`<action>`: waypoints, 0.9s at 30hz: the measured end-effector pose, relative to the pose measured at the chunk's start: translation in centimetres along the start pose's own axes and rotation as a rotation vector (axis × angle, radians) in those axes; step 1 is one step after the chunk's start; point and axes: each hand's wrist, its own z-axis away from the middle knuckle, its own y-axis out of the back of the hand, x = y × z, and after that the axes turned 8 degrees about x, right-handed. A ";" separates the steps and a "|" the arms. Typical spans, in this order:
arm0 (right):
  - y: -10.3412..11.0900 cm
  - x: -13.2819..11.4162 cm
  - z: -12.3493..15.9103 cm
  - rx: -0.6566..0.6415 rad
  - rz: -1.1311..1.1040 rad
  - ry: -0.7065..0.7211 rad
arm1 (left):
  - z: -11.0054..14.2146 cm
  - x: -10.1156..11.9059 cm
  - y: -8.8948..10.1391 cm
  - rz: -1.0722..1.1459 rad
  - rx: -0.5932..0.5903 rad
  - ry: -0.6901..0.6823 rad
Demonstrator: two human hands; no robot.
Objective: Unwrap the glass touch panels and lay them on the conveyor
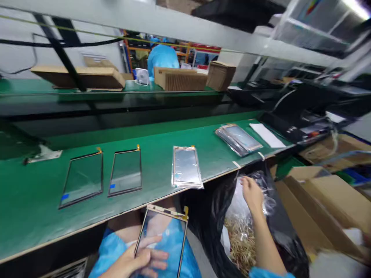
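Observation:
My left hand (142, 258) grips a touchscreen glass panel (165, 235) by its left edge, over my lap. The panel is clear, with a dark frame and a gold flex tab at its top right. Over a black bin bag (213, 216) is my right hand (252, 193), fingers closed; what they hold, if anything, I cannot make out. Clear plastic wrapping (236, 206) lies in the bag just below it. On the green bench are two bare panels, a left one (82, 179) and a right one (126, 172), each with a blue sticker. Nearer the bag lies a plastic-wrapped panel (187, 166).
A stack of wrapped panels (239, 139) and a white sheet (266, 135) lie on the bench (156, 154) at right. Cardboard boxes (333, 197) stand right of the bag. A shelf with cartons (185, 79) runs behind; a person in blue (163, 60) is beyond it.

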 end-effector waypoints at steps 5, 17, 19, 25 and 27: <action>-0.9 -4.4 10.3 -1.023 -0.286 -0.240 | 0.5 3.9 -1.4 -0.159 -0.102 -0.128; -3.4 -10.0 16.7 -1.399 -0.328 -0.018 | 3.0 5.9 -0.2 0.011 -0.025 -0.254; -4.1 -9.6 16.9 -1.338 -0.334 0.060 | 3.3 6.5 0.3 0.002 -0.028 -0.259; -6.0 -12.5 15.6 -1.356 -0.151 0.508 | 4.9 8.8 1.7 -0.268 -0.073 -0.220; -6.4 -14.9 15.6 -1.381 -0.162 0.615 | 5.6 9.7 1.5 -0.367 -0.091 -0.197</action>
